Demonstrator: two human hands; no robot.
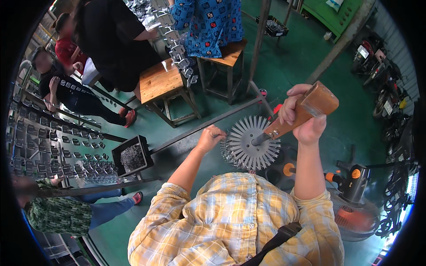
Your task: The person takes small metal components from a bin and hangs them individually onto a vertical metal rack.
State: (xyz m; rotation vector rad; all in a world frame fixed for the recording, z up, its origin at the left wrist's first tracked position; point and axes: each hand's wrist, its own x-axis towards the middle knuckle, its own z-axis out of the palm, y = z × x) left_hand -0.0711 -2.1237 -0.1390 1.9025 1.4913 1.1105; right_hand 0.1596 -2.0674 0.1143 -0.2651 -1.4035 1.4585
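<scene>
My right hand [306, 117] is wrapped round a thick brown handle [320, 103], with fingers on its far side and thumb on the near side. A short metal rod joins the handle's lower end to the centre of a round metal disc [250, 153] with many radial slots. Small shiny metal parts [227, 150] hang along the disc's left rim. Just left of that rim, my left hand [210, 138] is closed in a pinch. What its fingertips hold is too small to make out.
A black tray of small metal parts [133, 158] stands left. Wooden stools [162, 82] and a metal frame bar [208, 119] lie ahead. A fan [355, 215] is at right, near parked motorcycles [377, 66]. Several people work around racks [49, 133] of hanging metal parts.
</scene>
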